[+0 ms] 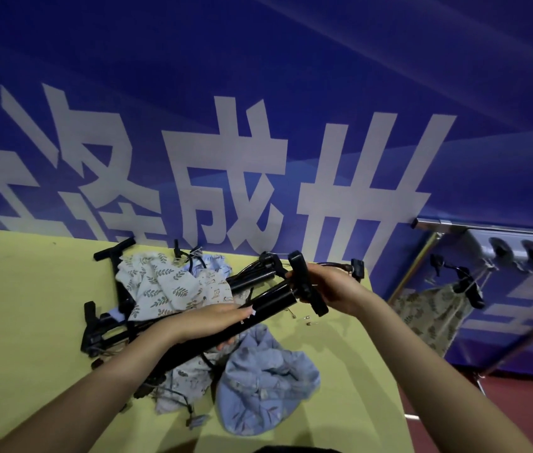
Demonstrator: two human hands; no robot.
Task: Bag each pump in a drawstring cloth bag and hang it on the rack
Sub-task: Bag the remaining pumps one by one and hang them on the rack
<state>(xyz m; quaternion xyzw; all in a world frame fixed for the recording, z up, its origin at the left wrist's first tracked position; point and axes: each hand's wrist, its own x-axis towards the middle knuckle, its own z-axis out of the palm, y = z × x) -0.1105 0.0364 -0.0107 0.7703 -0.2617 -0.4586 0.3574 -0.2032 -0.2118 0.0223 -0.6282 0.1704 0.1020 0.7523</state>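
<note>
Together we hold a black pump (258,305) above the yellow bench (29,305). Our left hand (206,322) wraps its fingers around the barrel, and our right hand (327,289) has its fingers closed on the T-handle (304,282) at the 2 o'clock end. Below, at 6 o'clock, lies a blue cloth bag (258,380); a leaf-print bag (157,286) sits at 10 o'clock among other pumps. At 3 o'clock, a bagged pump (432,308) hangs on the rack (494,227).
</note>
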